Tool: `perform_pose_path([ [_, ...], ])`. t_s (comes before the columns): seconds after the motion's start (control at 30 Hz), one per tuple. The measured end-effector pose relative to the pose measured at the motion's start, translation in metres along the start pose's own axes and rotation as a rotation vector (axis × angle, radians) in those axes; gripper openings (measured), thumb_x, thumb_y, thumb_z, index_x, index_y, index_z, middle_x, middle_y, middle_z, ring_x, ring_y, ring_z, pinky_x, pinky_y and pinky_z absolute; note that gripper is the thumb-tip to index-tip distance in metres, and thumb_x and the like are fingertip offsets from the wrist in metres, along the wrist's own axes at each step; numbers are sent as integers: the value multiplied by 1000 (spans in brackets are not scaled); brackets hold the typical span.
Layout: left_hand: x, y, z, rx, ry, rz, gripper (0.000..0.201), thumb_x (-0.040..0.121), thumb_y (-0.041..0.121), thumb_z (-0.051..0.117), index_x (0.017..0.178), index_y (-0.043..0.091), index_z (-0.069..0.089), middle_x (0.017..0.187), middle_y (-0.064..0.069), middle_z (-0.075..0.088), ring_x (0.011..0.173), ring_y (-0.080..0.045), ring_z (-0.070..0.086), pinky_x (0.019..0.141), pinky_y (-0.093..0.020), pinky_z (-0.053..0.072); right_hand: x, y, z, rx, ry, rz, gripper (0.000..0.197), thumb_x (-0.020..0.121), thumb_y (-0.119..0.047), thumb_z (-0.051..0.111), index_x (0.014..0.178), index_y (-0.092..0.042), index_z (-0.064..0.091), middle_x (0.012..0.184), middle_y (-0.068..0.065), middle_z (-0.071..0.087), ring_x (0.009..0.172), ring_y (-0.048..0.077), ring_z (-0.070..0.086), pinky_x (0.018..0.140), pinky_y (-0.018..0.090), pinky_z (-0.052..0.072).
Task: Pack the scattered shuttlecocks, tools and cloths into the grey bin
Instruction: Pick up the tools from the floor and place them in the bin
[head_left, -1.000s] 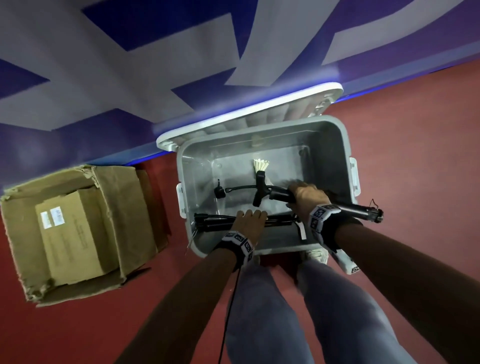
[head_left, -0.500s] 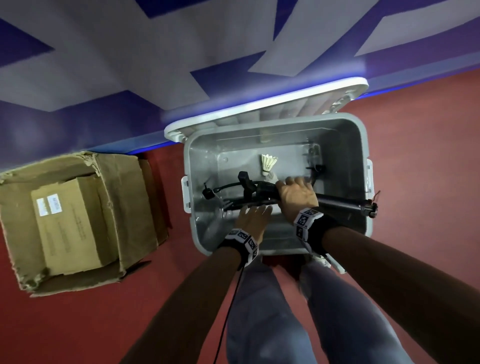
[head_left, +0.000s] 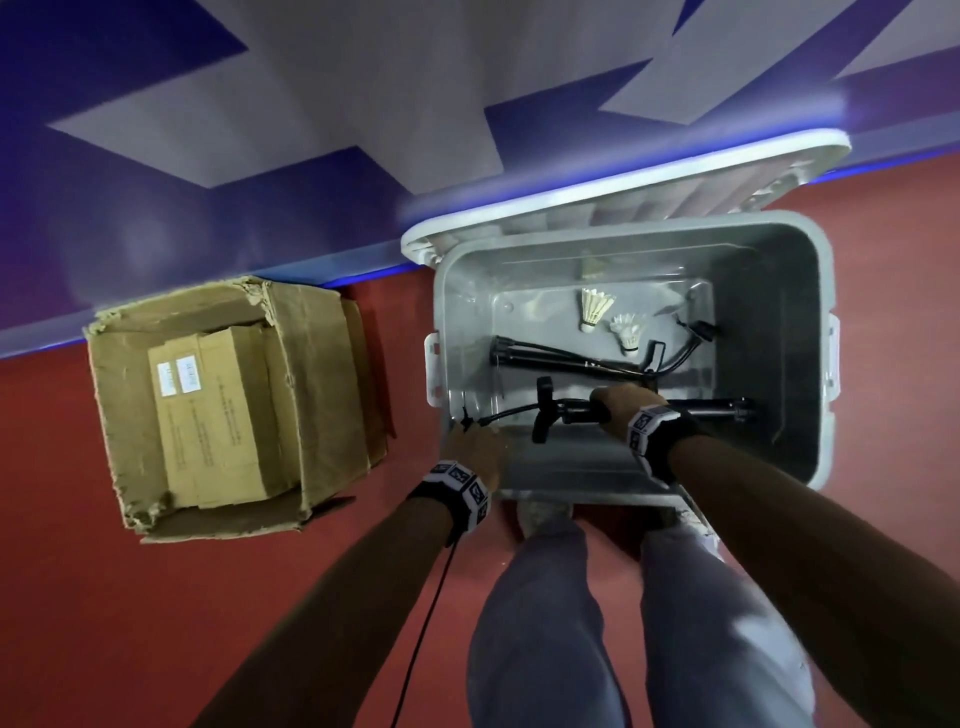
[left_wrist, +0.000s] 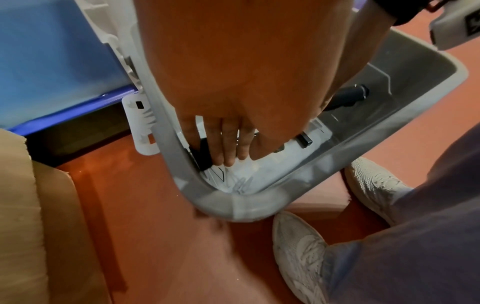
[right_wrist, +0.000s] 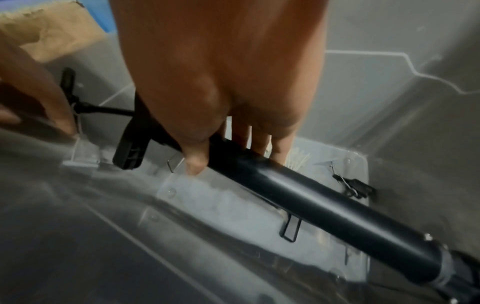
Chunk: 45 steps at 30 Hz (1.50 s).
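Observation:
The grey bin (head_left: 649, 260) stands open on the red floor. Two white shuttlecocks (head_left: 595, 309) lie near its back, and one black pump (head_left: 561, 358) lies across its middle. My right hand (head_left: 623, 410) grips the barrel of a second black pump (right_wrist: 298, 191), low inside the bin along the near wall. My left hand (head_left: 472, 441) is at the bin's near left corner (left_wrist: 233, 205). Its straight fingers (left_wrist: 223, 144) touch the black end piece (left_wrist: 202, 154) of that pump's hose. No cloths show in any view.
The bin's white lid (head_left: 623, 192) leans against the purple and white wall behind it. An open cardboard box (head_left: 223, 410) holding smaller boxes sits left of the bin. My legs and white shoes (left_wrist: 298, 246) stand at the bin's near side.
The pump in my right hand has come down fully inside the bin; its end stuck out over the right rim before. My left hand left the other pump and moved to the near left corner.

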<state>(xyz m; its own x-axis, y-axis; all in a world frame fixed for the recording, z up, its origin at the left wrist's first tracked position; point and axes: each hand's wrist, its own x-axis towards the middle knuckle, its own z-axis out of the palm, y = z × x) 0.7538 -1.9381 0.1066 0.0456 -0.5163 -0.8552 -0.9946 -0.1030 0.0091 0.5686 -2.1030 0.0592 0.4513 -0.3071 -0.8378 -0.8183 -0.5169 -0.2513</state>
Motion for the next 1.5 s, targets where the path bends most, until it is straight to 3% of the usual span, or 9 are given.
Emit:
perform_pose_path([
  [0.13, -9, 3, 4, -33, 46, 22, 38, 92, 3, 58, 129, 8, 62, 127, -12, 66, 120, -33, 61, 106, -45, 44, -2, 20, 27, 93, 23, 9, 42, 96, -33, 59, 135, -18, 59, 128, 13, 67, 118, 32, 65, 94, 37, 54],
  [0.33, -38, 21, -25, -65, 27, 32, 29, 91, 7, 56, 118, 9, 66, 113, -10, 72, 105, -30, 68, 90, -38, 52, -51, 28, 21, 155, -4, 63, 26, 97, -28, 58, 117, -14, 66, 120, 15, 69, 112, 32, 67, 94, 40, 54],
  [0.5, -85, 40, -101, -350, 201, 45, 26, 93, 10, 53, 116, 10, 65, 117, -11, 68, 108, -31, 64, 89, -37, 51, -122, 14, -47, 439, 163, 135, 41, 96, -37, 55, 120, -7, 68, 122, 20, 68, 116, 36, 64, 94, 37, 50],
  [0.67, -154, 58, -195, -646, 406, 76, 44, 95, 16, 56, 140, 17, 56, 139, -5, 60, 127, -24, 56, 110, -35, 43, -220, -11, -143, 725, 464, 120, 28, 99, -32, 61, 120, -16, 70, 113, 14, 73, 109, 32, 68, 93, 33, 51],
  [0.8, -235, 64, -293, -711, 648, 182, 40, 100, 24, 55, 140, 26, 55, 142, 2, 58, 131, -17, 53, 113, -35, 41, -322, -33, -226, 854, 732, 9, 22, 99, -30, 62, 113, -16, 72, 104, 7, 75, 97, 25, 71, 92, 36, 55],
  [1.0, -381, 76, -411, -879, 1030, 363, 30, 99, 17, 60, 129, 17, 63, 127, 3, 67, 116, -10, 63, 103, -34, 51, -484, -70, -315, 977, 1105, -119, 17, 100, -34, 62, 108, -24, 73, 100, -10, 74, 93, 3, 68, 81, 14, 49],
  [1.13, -479, 81, -472, -867, 1100, 423, 30, 101, 16, 60, 130, 16, 62, 125, 5, 66, 113, -2, 59, 97, -8, 43, -574, -93, -345, 940, 1178, -149, 18, 100, -31, 62, 108, -20, 74, 102, -8, 75, 92, 4, 68, 83, 15, 51],
  [1.3, -582, 65, -514, -822, 1206, 538, 31, 103, 14, 54, 133, 18, 61, 126, 9, 63, 120, -3, 57, 102, -16, 45, -669, -115, -371, 836, 1216, -217, 21, 102, -35, 60, 113, -24, 73, 108, -12, 73, 96, -3, 65, 77, 5, 45],
  [1.5, -661, 47, -518, -789, 1269, 488, 32, 103, 21, 58, 135, 25, 58, 130, 13, 61, 123, 0, 55, 103, -16, 44, -748, -141, -404, 777, 1237, -359, 21, 103, -36, 59, 118, -27, 71, 111, -16, 71, 103, -2, 64, 80, 6, 46],
])
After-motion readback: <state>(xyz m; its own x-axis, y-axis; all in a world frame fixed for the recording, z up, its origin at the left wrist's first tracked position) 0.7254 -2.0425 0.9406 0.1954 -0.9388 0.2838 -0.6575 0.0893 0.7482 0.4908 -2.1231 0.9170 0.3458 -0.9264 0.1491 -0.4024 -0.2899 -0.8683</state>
